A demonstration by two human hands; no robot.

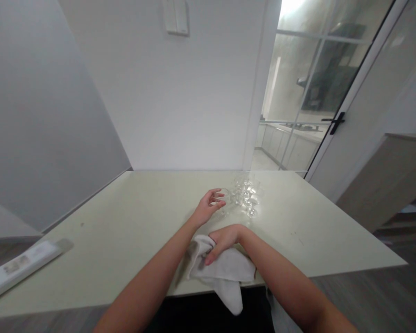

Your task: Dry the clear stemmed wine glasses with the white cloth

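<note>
My left hand [211, 204] reaches out over the table, its fingers and thumb curved around the near side of a clear stemmed glass [226, 196]. The glass is see-through and faint, so its exact outline is hard to make out. Just to the right of it stands a cluster of several clear glasses [246, 192], close together and full of bright reflections. Nearer to my body, my right hand [225, 240] is closed on a white cloth [229, 266]. The cloth is bunched under the palm, and one end hangs over the table's front edge.
The pale table [131, 240] meets a white wall [180, 115] at the back. At the left front edge lies a long white box [21, 268]. A glazed door with a black handle [337, 122] is at the right, with a kitchen behind it.
</note>
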